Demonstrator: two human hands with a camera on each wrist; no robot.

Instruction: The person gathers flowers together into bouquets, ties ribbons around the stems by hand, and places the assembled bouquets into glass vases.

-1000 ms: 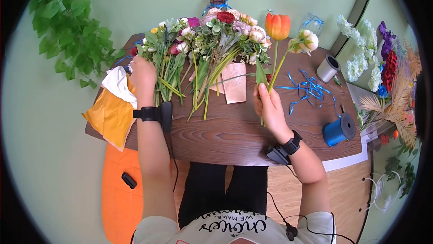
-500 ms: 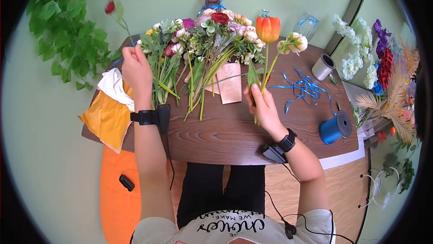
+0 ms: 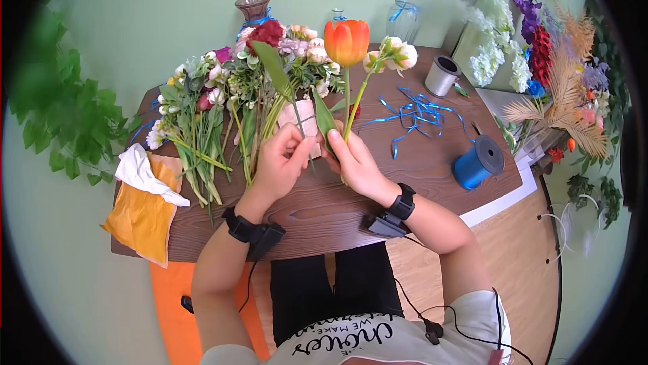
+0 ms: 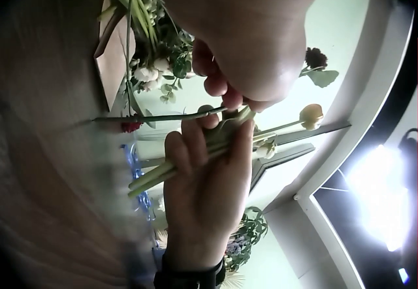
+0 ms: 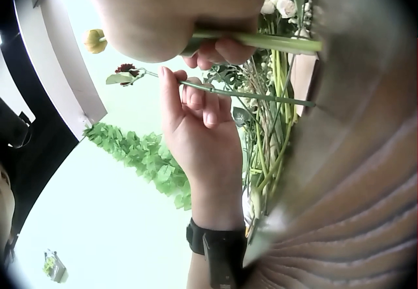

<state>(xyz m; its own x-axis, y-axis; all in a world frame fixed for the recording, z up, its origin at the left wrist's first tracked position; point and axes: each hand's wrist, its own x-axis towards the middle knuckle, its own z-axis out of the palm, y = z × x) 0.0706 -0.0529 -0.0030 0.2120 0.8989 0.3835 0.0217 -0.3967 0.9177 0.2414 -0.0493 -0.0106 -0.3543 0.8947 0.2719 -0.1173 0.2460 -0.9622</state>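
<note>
In the head view my right hand [image 3: 356, 164] grips the stems of an orange tulip [image 3: 346, 42] and a white flower stem [image 3: 399, 56], both upright. Close beside it, my left hand [image 3: 280, 164] pinches the thin green stem of a dark red flower [image 3: 267, 33] with one broad leaf [image 3: 272, 68]. The right wrist view shows this stem [image 5: 261, 97] between the left thumb and fingers, its lower end pointing at the table. The tulip's thick stems [image 4: 153, 179] stick out below the right hand in the left wrist view. Cut flowers [image 3: 202, 88] lie behind the left hand.
A brown vase [image 3: 254, 8] and a glass vase [image 3: 403, 22] stand at the back. Curled blue ribbon [image 3: 422, 116], a silver spool [image 3: 443, 76] and a blue spool [image 3: 478, 162] lie at right. Yellow and white wrapping [image 3: 143, 196] hangs over the left table edge.
My left hand has lifted the red flower from the left side of the table and carried it right, beside my right hand. The right hand keeps its hold on the tulip and white flower.
</note>
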